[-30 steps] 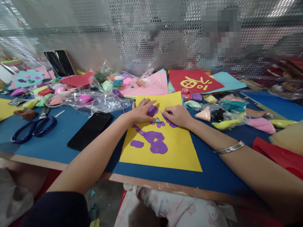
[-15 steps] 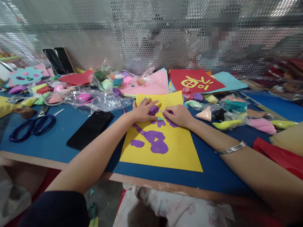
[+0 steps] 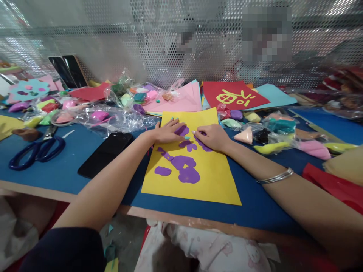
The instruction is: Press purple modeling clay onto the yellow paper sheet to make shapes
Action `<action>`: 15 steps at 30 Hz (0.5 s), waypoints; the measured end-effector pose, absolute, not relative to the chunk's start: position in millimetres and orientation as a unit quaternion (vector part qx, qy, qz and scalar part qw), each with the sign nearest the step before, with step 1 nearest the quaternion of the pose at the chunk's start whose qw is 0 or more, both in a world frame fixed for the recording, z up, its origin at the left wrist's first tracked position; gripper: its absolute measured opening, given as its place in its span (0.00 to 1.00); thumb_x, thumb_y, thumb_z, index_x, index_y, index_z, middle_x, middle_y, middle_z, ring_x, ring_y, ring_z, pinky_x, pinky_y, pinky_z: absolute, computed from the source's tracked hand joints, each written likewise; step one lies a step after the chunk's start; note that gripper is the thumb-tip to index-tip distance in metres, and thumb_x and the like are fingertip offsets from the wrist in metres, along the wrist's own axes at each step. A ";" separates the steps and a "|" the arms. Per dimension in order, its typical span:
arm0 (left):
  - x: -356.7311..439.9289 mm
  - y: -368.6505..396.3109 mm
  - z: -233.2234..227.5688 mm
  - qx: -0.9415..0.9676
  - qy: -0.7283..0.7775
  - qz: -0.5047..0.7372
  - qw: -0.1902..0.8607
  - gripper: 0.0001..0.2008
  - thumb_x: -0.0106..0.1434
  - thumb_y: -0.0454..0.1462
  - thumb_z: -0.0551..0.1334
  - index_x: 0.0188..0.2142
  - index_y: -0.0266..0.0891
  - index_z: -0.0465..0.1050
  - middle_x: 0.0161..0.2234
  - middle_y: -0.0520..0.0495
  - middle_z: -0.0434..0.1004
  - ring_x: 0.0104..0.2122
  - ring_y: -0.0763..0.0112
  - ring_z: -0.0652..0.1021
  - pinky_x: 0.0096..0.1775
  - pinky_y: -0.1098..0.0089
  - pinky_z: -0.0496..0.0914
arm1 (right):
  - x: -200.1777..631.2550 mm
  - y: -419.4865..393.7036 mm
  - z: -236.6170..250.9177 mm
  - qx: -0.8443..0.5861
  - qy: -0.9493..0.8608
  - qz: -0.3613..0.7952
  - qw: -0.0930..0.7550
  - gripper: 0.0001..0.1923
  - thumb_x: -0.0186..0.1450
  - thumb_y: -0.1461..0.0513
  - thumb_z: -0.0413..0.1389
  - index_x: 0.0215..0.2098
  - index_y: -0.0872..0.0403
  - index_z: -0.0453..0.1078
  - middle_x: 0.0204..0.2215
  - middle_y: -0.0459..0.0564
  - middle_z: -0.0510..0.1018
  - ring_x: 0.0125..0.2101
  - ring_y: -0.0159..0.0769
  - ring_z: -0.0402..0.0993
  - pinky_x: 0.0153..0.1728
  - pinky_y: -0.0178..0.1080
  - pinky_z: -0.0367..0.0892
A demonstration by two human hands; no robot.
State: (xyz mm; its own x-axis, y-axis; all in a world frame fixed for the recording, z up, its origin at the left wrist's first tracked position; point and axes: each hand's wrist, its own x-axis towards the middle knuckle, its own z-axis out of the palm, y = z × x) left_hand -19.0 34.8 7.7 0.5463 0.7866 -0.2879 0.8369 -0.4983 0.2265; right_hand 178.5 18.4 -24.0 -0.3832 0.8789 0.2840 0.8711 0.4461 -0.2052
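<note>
A yellow sheet of paper point(image 3: 218, 185) lies on the blue table with flattened purple clay pieces point(image 3: 189, 175) stuck on it. My left hand point(image 3: 169, 130) rests palm down on the sheet's upper left, fingers spread, partly covering a round purple piece point(image 3: 182, 130). On the upper right, my right hand point(image 3: 214, 136) is curled with its fingertips on more purple clay point(image 3: 204, 146), whose edge shows under the fingers; the rest is hidden. A separate purple oval point(image 3: 162, 171) sits at the lower left of the sheet.
A black phone point(image 3: 105, 155) and blue-handled scissors point(image 3: 38, 151) lie to the left. Bagged coloured clay point(image 3: 279, 126) is spread right and behind. A red sheet with yellow shapes point(image 3: 235, 94) and pink paper point(image 3: 184, 98) lie at the back, before a perforated metal screen point(image 3: 113, 45).
My left hand has slid a little to the left, uncovering more of the purple pieces. My right hand stays at nearly the same spot on the sheet.
</note>
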 end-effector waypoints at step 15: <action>-31.5 43.3 14.7 0.889 0.411 -0.111 0.170 0.43 0.50 0.53 0.56 0.60 0.56 0.32 0.63 0.45 0.27 0.62 0.57 0.37 0.56 0.47 0.38 | 179.3 18.4 -24.3 -0.520 -0.832 0.017 0.194 0.19 0.61 0.56 0.43 0.22 0.55 0.70 0.19 0.46 0.73 0.21 0.28 0.62 0.22 0.32 0.46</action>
